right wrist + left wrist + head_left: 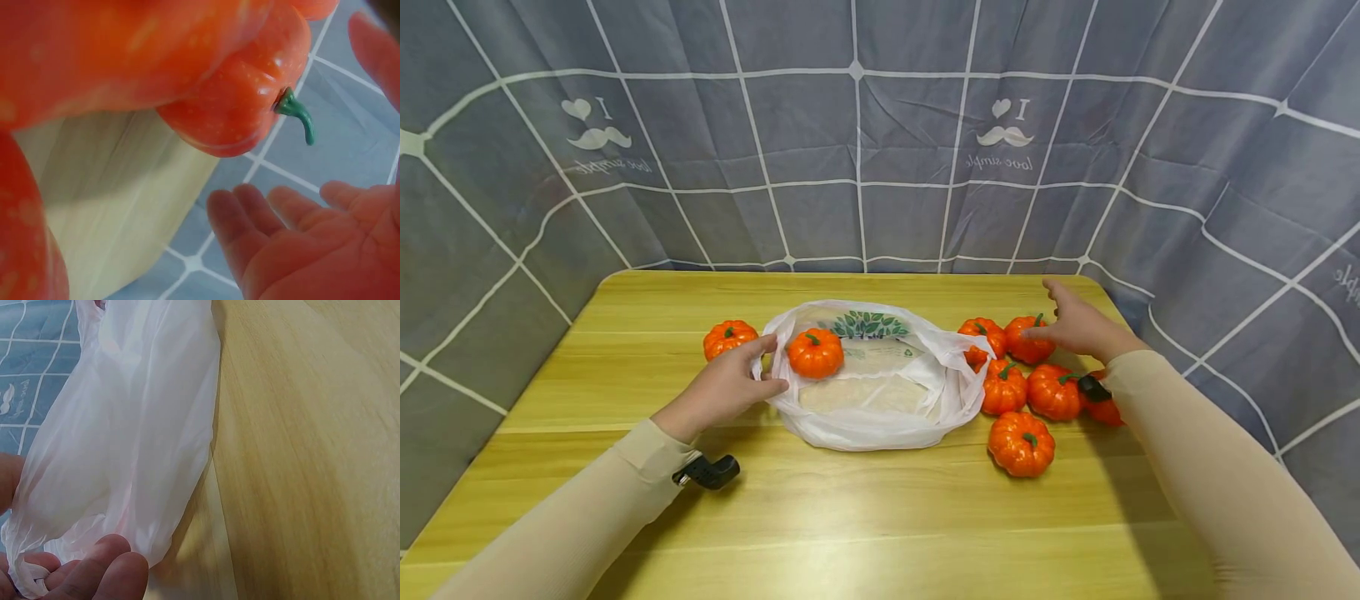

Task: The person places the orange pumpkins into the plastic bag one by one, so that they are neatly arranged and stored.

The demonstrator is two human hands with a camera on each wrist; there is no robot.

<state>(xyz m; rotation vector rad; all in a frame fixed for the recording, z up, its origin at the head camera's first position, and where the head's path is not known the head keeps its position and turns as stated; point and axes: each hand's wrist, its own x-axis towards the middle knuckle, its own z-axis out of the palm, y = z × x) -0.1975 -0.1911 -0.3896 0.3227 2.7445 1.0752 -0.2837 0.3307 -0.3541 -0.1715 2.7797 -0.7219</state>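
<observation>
A white plastic bag (pixel 857 433) with a green leaf print lies with its mouth spread on the wooden table. Inside it, at the left, sits a small orange pumpkin (pixel 816 353). My left hand (pixel 730 387) pinches the bag's left edge; the left wrist view shows the bag's handle (pixel 28 575) among the fingers. At the right, my right hand (pixel 1086 325) reaches with spread, empty fingers beside a pumpkin (pixel 1028 339) at the back of a cluster. In the right wrist view that hand's palm (pixel 319 250) faces a pumpkin (pixel 237 106) with a curved green stem.
Another pumpkin (pixel 728 337) sits left of the bag, partly behind my left hand. Several more, including a front one (pixel 1021 444), crowd the bag's right side. A grey gridded curtain (pixel 910 142) hangs behind the table (pixel 850 533) and along its sides.
</observation>
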